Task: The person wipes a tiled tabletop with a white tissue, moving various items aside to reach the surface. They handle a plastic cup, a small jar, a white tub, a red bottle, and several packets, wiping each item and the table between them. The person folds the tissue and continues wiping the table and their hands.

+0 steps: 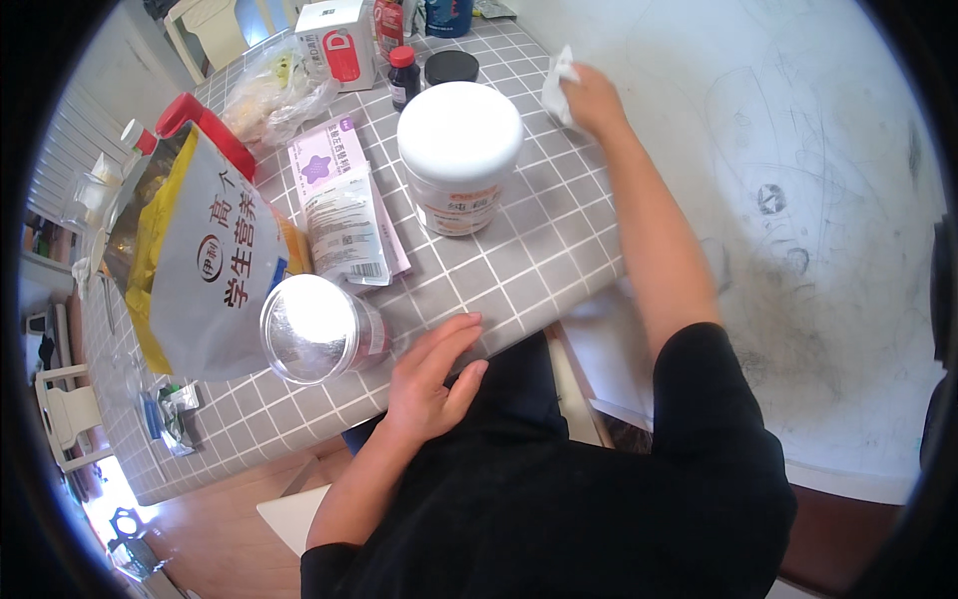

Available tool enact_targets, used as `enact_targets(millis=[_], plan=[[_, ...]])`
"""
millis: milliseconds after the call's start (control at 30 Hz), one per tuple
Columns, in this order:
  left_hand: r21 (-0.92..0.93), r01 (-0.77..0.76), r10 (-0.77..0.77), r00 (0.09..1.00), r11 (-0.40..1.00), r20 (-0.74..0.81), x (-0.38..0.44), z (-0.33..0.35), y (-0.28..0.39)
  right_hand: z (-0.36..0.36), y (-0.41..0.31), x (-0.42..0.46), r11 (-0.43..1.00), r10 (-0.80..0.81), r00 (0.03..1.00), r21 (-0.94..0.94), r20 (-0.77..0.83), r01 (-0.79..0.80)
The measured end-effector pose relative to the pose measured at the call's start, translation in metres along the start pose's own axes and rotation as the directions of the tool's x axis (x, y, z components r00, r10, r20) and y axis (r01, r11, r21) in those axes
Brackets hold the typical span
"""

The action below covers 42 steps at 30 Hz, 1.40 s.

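My right hand (593, 101) grips a crumpled white tissue (556, 88) at the table's right edge, beside the marked white wall. Near the front edge rests my left hand (432, 378), fingers a little apart and holding nothing. Just left of it stands a clear plastic jar (310, 329) with a shiny top. A large white tub (460, 161) with a white lid is upright between my hands. Pink-and-white packets (348, 224) lie in a stack left of the tub. A big grey-and-yellow foil bag (213, 262) stands behind the clear jar.
A white box (337, 45), a small dark bottle with a red cap (403, 78) and a black-lidded jar (451, 69) stand at the back. Left of them are a clear plastic bag (281, 93) and a red container (206, 133). Torn wrappers (176, 419) lie front left on the checked tablecloth.
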<state>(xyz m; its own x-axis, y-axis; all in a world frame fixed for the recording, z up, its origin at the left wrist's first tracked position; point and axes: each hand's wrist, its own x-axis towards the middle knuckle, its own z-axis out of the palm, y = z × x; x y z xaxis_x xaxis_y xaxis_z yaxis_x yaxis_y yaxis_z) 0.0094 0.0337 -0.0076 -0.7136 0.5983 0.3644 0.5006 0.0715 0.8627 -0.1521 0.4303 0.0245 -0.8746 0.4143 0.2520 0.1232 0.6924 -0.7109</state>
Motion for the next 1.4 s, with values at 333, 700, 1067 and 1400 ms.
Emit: enact_targets(millis=[333, 700, 1067, 1400], plan=[[0.141, -0.086, 0.075, 0.994, 0.986, 0.082, -0.002, -0.004, 0.0, 0.008, -0.043, -0.175, 0.85, -0.15, 0.85, -0.373, 0.505, 0.371], [0.115, -0.05, 0.048, 0.999, 0.992, 0.026, 0.003, 0.005, 0.002, 0.049, -0.004, -0.06, 0.832, -0.159, 0.955, -0.487, 0.251, 0.267], [0.161, -0.095, 0.084, 0.994, 0.982, 0.071, 0.001, 0.003, 0.0, -0.047, 0.037, -0.156, 0.801, -0.003, 0.992, -0.594, 0.128, 0.079], [0.09, -0.045, 0.045, 0.999, 0.995, 0.005, -0.005, 0.001, -0.005, -0.045, 0.027, -0.138, 0.873, -0.001, 0.986, -0.481, 0.164, 0.081]])
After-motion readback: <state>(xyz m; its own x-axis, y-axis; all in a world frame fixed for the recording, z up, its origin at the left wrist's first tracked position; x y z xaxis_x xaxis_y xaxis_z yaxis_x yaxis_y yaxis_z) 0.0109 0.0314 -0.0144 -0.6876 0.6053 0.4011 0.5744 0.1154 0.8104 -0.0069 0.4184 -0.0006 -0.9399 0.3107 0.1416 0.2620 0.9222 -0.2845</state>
